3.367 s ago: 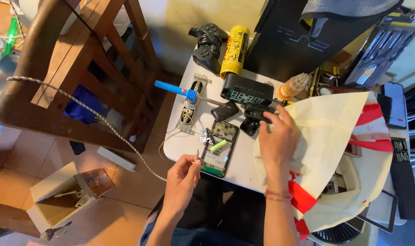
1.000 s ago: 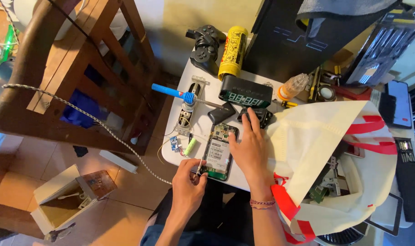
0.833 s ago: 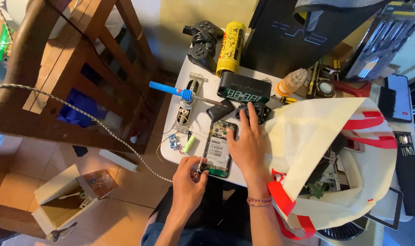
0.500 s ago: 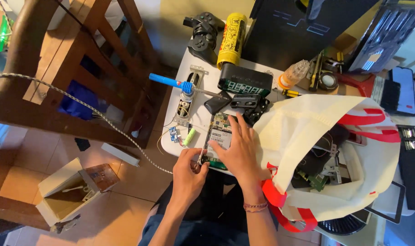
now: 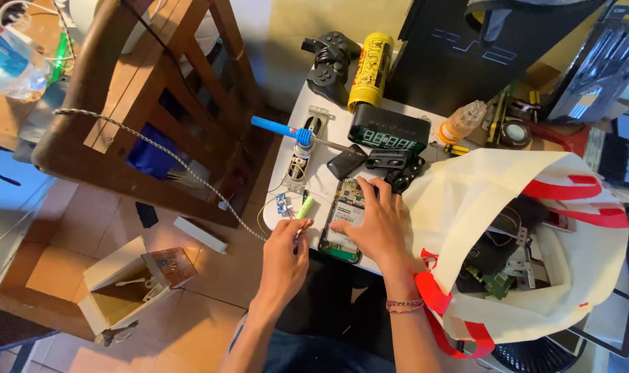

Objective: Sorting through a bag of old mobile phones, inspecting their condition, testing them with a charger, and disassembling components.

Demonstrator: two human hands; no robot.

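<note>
**Opened phone pinned flat for work**

Right hand [image 5: 374, 221] lies spread, fingers flat, on the opened phone [image 5: 342, 221] at the tabletop [image 5: 321, 181] front edge, steadying it. Left hand [image 5: 287, 252] pinches a thin tool near its left side; the tip is too small to tell. Green cell [image 5: 305, 207] just beside. Soldering iron [image 5: 287, 130] parked behind, tote bag [image 5: 508, 228] at right.

A yellow can [image 5: 370, 70] with black label print lies at the back of the bench [image 5: 321, 186], beside a dark clock [image 5: 388, 130] whose long screen shows green digits. A cream bag [image 5: 494, 228] with red handles sits at the right. On the floor stands an open white box [image 5: 124, 284].
</note>
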